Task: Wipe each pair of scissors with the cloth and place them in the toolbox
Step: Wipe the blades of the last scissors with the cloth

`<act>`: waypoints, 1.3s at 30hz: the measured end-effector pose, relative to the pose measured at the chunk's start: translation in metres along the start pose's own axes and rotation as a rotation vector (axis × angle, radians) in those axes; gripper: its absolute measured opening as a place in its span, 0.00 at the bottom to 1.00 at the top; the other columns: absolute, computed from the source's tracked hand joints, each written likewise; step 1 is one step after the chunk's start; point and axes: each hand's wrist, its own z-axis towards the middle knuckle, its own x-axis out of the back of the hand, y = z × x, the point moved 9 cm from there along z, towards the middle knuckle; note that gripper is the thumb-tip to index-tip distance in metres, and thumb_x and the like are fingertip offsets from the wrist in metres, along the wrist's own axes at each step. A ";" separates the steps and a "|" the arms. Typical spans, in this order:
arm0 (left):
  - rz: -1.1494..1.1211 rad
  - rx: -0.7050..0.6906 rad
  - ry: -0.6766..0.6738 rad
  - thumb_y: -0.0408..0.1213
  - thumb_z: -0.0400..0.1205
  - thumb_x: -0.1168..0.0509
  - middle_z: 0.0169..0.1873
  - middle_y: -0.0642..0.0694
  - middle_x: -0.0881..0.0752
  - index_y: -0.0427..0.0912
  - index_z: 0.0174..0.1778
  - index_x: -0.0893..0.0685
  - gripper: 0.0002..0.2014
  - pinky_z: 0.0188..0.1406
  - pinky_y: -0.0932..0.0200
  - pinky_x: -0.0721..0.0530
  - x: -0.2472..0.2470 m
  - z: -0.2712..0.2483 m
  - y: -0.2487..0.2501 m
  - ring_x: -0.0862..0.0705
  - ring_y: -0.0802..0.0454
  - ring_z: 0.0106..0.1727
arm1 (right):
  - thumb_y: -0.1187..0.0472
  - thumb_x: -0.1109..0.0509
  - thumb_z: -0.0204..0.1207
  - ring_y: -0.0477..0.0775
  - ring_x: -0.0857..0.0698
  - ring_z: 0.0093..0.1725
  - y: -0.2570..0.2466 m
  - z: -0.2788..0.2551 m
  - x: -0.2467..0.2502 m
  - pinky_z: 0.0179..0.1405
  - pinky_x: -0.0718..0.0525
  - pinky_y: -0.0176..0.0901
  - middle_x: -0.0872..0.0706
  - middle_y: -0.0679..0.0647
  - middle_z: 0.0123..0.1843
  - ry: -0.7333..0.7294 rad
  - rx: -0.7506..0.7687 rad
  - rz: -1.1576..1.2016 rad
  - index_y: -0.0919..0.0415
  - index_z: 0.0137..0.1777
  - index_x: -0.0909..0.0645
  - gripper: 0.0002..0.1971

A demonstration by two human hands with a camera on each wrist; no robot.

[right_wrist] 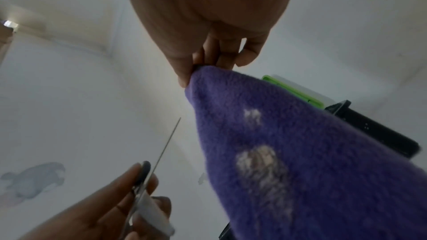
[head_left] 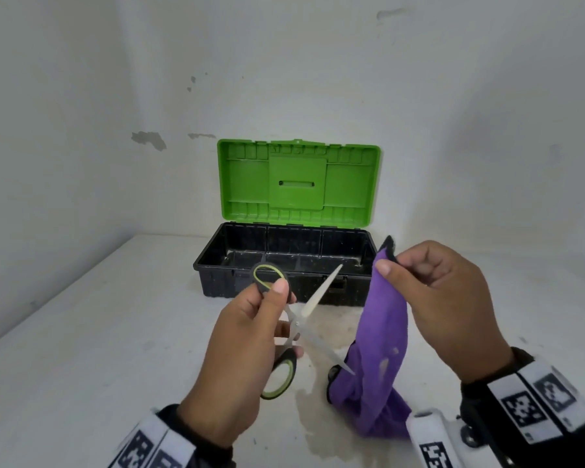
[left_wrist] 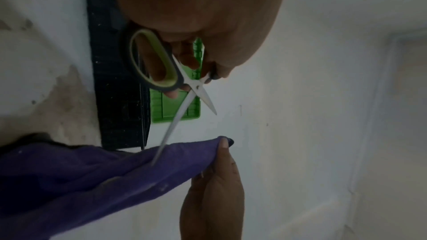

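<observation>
1 pair of scissors — blades spread — gripped by the left hand, 1 purple cloth pinched in the right hand's fingers, before 1 open toolbox on the surface.

1. A plain, bare room, more a makeshift work corner than a fitted workshop; which sort of building it belongs to cannot be told.
2. The walls are white plaster, with grey patches where the paint has flaked off at the far left.
3. Two walls meet in a corner behind a white bench, whose top is stained brown near the middle.
4. A toolbox with a black tray and a raised green lid stands at the far side of the bench against the wall, the one sign of tool work here.
</observation>
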 end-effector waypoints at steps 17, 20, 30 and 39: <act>0.056 -0.148 0.062 0.47 0.86 0.37 0.23 0.43 0.29 0.35 0.40 0.19 0.18 0.23 0.50 0.19 -0.007 0.008 0.003 0.26 0.42 0.28 | 0.59 0.18 0.72 0.46 0.14 0.35 -0.033 -0.050 -0.069 0.34 0.23 0.25 0.12 0.44 0.32 -0.218 0.133 -0.088 0.54 0.34 0.14 0.09; 0.079 -0.175 0.071 0.45 0.87 0.38 0.20 0.47 0.28 0.34 0.39 0.19 0.18 0.22 0.58 0.20 -0.007 0.006 0.005 0.25 0.43 0.24 | 0.56 0.18 0.72 0.48 0.15 0.35 -0.027 -0.046 -0.066 0.33 0.21 0.29 0.13 0.45 0.31 -0.133 0.100 -0.123 0.52 0.33 0.16 0.11; 0.184 -0.234 0.096 0.46 0.87 0.39 0.22 0.48 0.30 0.31 0.41 0.22 0.19 0.21 0.55 0.21 -0.008 0.003 0.010 0.22 0.45 0.21 | 0.56 0.18 0.73 0.47 0.15 0.31 -0.013 -0.040 -0.059 0.31 0.20 0.34 0.13 0.47 0.29 -0.016 0.003 -0.089 0.53 0.31 0.17 0.12; 0.163 -0.229 0.080 0.46 0.86 0.38 0.18 0.54 0.30 0.34 0.40 0.22 0.18 0.23 0.52 0.20 -0.009 0.002 0.009 0.22 0.45 0.20 | 0.56 0.19 0.73 0.47 0.15 0.31 -0.009 -0.036 -0.053 0.32 0.21 0.31 0.12 0.46 0.30 0.018 -0.022 -0.065 0.53 0.31 0.16 0.12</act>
